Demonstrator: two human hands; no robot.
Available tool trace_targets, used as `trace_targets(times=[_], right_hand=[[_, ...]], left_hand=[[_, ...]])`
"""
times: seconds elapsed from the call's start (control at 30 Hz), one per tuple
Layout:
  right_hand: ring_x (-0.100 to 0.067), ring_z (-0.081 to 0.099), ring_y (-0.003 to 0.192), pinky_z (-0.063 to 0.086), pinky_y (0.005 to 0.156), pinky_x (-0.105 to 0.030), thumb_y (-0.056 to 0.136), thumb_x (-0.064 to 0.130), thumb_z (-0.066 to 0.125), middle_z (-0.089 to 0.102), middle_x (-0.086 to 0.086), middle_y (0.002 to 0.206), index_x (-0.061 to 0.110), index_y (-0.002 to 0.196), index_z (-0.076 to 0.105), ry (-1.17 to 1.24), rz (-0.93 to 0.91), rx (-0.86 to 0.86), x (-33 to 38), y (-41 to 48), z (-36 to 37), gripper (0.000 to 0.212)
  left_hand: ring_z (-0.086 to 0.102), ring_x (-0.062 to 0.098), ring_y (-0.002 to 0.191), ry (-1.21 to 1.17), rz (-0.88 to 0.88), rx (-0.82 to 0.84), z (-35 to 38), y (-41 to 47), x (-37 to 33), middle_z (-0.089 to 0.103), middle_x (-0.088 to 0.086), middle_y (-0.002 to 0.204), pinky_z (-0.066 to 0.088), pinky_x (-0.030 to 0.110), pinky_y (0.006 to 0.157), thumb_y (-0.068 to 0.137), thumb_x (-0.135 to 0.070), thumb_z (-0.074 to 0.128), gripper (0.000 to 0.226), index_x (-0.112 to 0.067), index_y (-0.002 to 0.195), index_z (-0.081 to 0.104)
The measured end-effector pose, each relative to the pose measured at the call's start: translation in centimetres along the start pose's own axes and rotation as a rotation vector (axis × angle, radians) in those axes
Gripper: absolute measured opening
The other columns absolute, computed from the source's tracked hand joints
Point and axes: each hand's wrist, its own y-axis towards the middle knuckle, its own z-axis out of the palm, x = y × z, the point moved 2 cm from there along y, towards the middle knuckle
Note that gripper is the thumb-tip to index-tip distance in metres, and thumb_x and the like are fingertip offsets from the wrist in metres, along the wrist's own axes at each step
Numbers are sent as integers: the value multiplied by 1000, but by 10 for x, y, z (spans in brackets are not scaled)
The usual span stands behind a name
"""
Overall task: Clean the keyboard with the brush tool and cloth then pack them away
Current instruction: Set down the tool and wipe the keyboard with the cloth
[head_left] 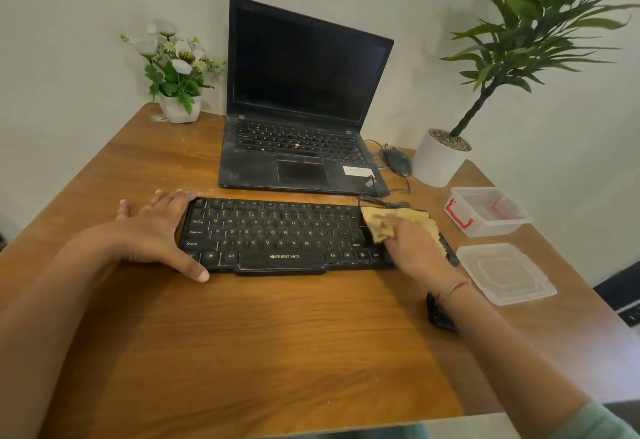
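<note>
Flanking the keyboard [277, 234]: left hand [156, 231], flat; right hand [414, 250] with cloth [412, 217].

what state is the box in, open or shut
Open: the box has no lid on it, and its lid lies separately beside it.

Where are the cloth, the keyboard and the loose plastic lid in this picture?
cloth [414, 214]: head view, on the yellow fold at the keyboard's far right corner.
keyboard [277, 232]: head view, on the middle letter keys.
plastic lid [506, 274]: head view, on its flat centre panel.
</note>
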Motion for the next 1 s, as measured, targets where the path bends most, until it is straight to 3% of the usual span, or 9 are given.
trace_targets(times=[0.07, 0.17, 0.3, 0.4, 0.47, 0.53, 0.7, 0.87, 1.0], right_hand=[[-24, 49, 127, 40, 106, -33, 96, 9, 48, 45, -8, 146, 21, 144, 40, -54, -73, 34, 18, -20, 14, 51], [-23, 39, 137, 30, 112, -30, 95, 5, 46, 34, -3, 153, 23, 146, 38, 0, -149, 63, 34, -47, 13, 54], [-12, 61, 85, 49, 75, -24, 97, 11, 47, 63, 7, 106, 15, 99, 65, 230, -103, 232, 26, -54, -15, 19], [-18, 61, 81, 42, 60, -21, 97, 16, 51, 64, -6, 85, 11, 90, 63, 467, 119, -106, 0, -31, -45, 15], [-23, 58, 74, 34, 52, -21, 97, 13, 48, 56, -6, 73, 7, 85, 56, 291, 174, -318, -9, -21, -52, 16], [-17, 53, 68, 29, 49, -20, 98, 14, 44, 47, 1, 68, 10, 85, 50, 56, 204, -256, -2, -17, -38, 15], [-22, 58, 83, 35, 63, -26, 96, 7, 38, 65, -6, 99, 11, 103, 55, -313, 36, -85, 41, -36, 17, 19], [-21, 53, 84, 32, 58, -24, 97, 4, 36, 63, -5, 105, 11, 110, 52, -273, 53, -45, 79, -54, 23, 22], [-24, 59, 104, 46, 78, -28, 98, 6, 35, 60, -10, 117, 5, 123, 48, -164, -205, 9, 139, -80, 37, 28]], left_hand=[[-12, 21, 145, 1, 0, -1, 0, -1, 0, 1, -8, 158, -18, 61, 108, 15, -88, 65, 154, -40, 145, -1], [-12, 20, 145, -2, -3, 3, 0, 0, -1, 1, -8, 158, -19, 60, 108, 15, -88, 65, 153, -40, 145, -1], [-13, 20, 145, 17, -12, 10, 0, 1, 0, -1, -7, 158, -18, 60, 109, 14, -89, 63, 155, -38, 145, -4], [-13, 19, 145, 27, -13, 21, 0, 0, 2, -2, -8, 158, -17, 61, 109, 15, -91, 62, 155, -39, 144, -6], [-14, 19, 145, 25, -11, 23, 0, -1, 1, -3, -8, 158, -17, 61, 109, 15, -91, 61, 156, -38, 145, -7], [-15, 19, 144, 20, -11, 22, 0, -1, 1, -5, -8, 159, -18, 60, 109, 15, -90, 61, 156, -38, 145, -7], [-15, 20, 144, 10, -6, 29, 0, -1, 1, -4, -8, 159, -20, 59, 108, 14, -91, 61, 156, -40, 145, -6], [-14, 20, 145, 36, -7, 20, 1, 0, 1, -4, -9, 158, -18, 60, 108, 11, -92, 59, 159, -37, 145, -6], [-13, 21, 145, 41, -5, 13, 1, 1, 0, -3, -8, 158, -17, 61, 108, 8, -93, 57, 161, -36, 146, -6]])
